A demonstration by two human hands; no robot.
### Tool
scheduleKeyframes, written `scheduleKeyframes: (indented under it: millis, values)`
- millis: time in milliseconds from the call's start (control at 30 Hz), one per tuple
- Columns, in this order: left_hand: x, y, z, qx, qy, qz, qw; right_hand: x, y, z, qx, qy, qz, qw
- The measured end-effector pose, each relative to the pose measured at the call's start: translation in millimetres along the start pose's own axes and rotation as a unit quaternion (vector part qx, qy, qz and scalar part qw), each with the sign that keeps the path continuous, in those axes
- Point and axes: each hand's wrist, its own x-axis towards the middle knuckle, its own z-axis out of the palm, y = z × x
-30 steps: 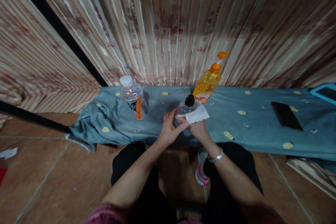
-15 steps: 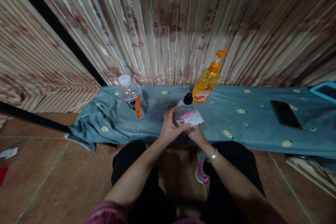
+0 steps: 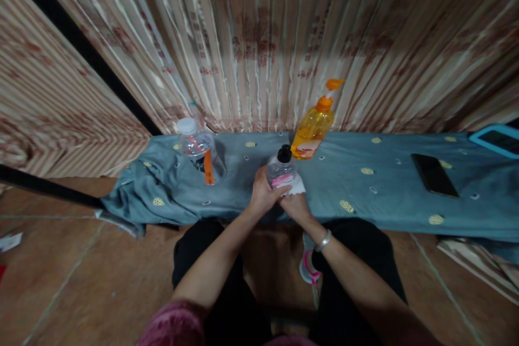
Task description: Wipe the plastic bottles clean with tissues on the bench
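Observation:
A clear bottle [image 3: 277,167] with a black cap and a pink label is held between both hands near the front edge of the cloth-covered bench. My left hand [image 3: 263,192] wraps round its left side, with the thumb across the front. On the lower right, my right hand [image 3: 295,205] has its fingers closed on a white tissue [image 3: 297,185] pressed to the bottle. Its fingertips are partly hidden by the tissue. Just behind stands an orange pump bottle [image 3: 312,132] with amber liquid inside. To the left is a large clear plastic bottle [image 3: 201,154] with a white cap and an orange label strip.
A teal cloth [image 3: 348,184] with yellow prints covers the long bench. On its right lie a black phone [image 3: 434,174] and a blue-framed device [image 3: 495,139]. Behind hangs a striped curtain [image 3: 259,43]. A black pole [image 3: 81,43] slants down at the left.
The whole view has shifted slightly, so the things sit a little further left. The tissue has moved a little lower against the bottle, and both hands still hold on.

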Motion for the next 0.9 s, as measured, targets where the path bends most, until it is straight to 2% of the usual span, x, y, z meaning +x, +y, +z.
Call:
scheduleKeyframes:
  millis: [200, 300, 400, 533, 667, 800, 900]
  values:
    - [-6, 2, -9.8, -0.052, -0.043, 0.006, 0.998, -2, -4, -9, 0.038, -0.009, 0.021, 0.999]
    - [-10, 7, -15.6, -0.122, -0.078, 0.010, 0.989, 2, -8, -15, 0.056, -0.001, 0.025, 0.998]
    - [-12, 11, -18.8, -0.180, -0.075, 0.000, 0.981, 7, -14, -18, 0.073, 0.015, 0.038, 0.997]
    - [-15, 13, -21.1, -0.201, -0.069, -0.022, 0.977, 13, -24, -24, 0.124, 0.034, 0.049, 0.990]
    - [-20, 15, -23.5, -0.215, -0.089, -0.030, 0.972, 20, -38, -41, 0.155, 0.042, 0.055, 0.985]
    - [-27, 17, -23.6, -0.226, -0.114, -0.045, 0.966, 31, -61, -62, 0.245, 0.092, 0.056, 0.964]
    - [-32, 17, -23.1, -0.223, -0.128, -0.051, 0.965, 38, -72, -69, 0.258, 0.147, 0.069, 0.952]
